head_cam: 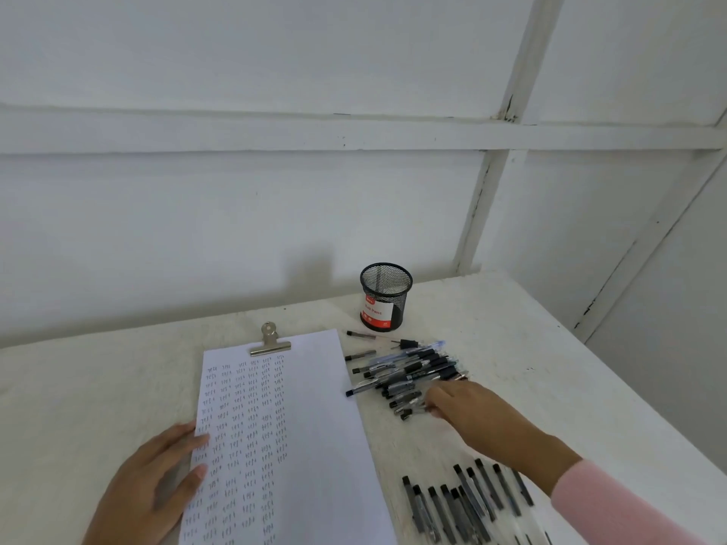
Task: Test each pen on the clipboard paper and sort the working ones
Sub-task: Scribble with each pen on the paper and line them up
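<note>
White paper [314,426] lay pinned under the flat, open left hand [157,477]; the right hand [464,411] touched the pen pile [409,373], grip indiscernible.

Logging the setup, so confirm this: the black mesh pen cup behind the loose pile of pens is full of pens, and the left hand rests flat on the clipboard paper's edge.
One thing is wrong: the black mesh pen cup holds no pens that show; only a red and white label. The head view shows this. It does stand behind the loose pile of pens, and the left hand does rest flat on the clipboard paper edge.
</note>
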